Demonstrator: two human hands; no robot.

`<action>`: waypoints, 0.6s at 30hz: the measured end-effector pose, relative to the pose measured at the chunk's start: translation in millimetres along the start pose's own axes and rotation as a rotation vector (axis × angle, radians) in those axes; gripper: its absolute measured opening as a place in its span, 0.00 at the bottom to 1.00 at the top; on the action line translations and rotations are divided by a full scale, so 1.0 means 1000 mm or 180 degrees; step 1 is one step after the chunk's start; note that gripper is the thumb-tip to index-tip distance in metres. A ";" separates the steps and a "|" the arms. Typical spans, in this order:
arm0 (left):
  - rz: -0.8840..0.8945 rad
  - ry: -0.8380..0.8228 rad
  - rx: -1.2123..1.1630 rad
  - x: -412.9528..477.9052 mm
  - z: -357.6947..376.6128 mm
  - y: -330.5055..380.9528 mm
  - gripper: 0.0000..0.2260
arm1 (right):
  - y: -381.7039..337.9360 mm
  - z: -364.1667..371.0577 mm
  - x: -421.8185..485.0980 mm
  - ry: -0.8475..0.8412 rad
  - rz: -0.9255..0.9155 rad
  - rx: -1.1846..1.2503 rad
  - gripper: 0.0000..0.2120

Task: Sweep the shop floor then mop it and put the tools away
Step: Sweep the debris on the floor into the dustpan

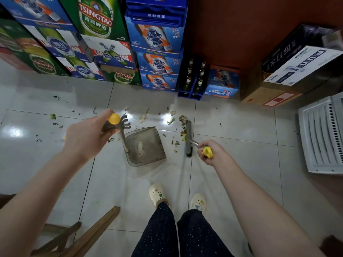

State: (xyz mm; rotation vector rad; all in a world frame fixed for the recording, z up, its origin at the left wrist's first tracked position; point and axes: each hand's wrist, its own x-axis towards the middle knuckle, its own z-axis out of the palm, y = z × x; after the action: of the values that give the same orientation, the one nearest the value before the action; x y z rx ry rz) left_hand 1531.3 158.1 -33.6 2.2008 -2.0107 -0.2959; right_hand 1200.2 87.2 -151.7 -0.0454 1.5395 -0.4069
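Seen from above, the grip of the left hand curls round the yellow-capped handle of a translucent grey plastic dustpan standing on the glossy white tiled floor. Just right of it, the grip of the right hand clamps the yellow-tipped handle of a grey broom, whose head touches green and brown scraps. Stacked beer cartons stand behind.

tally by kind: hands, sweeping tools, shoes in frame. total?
hands: 2, left hand and right hand
dustpan: 1, held by the left hand
broom: 1, held by the right hand
shoes: 2
total: 6
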 end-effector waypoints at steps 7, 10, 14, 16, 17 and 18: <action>-0.0121 -0.0038 0.0058 -0.002 -0.005 -0.007 0.11 | -0.001 0.029 0.000 -0.0419 0.0080 0.0677 0.11; -0.0044 -0.0060 0.0067 -0.001 -0.003 -0.011 0.10 | -0.005 0.028 -0.004 -0.0579 0.0122 0.0874 0.10; 0.0056 -0.0077 0.0062 0.000 0.000 -0.015 0.11 | -0.005 0.024 -0.007 -0.0464 -0.0005 0.0607 0.08; 0.0023 -0.0094 0.0034 0.000 0.000 -0.013 0.11 | -0.003 0.020 -0.010 -0.0429 -0.0029 0.0481 0.08; 0.0028 -0.0111 0.0017 0.000 0.000 -0.013 0.11 | -0.001 0.018 -0.011 -0.0411 -0.0041 0.0385 0.08; 0.0052 -0.0126 0.0017 0.000 0.001 -0.013 0.11 | 0.001 0.015 -0.013 -0.0374 -0.0058 0.0263 0.08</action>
State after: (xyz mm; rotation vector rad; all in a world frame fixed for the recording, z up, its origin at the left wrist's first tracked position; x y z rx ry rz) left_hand 1543.7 159.5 -37.6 2.1976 -2.0510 -0.3351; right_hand 1215.5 88.0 -139.1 -0.0184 1.4061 -0.4739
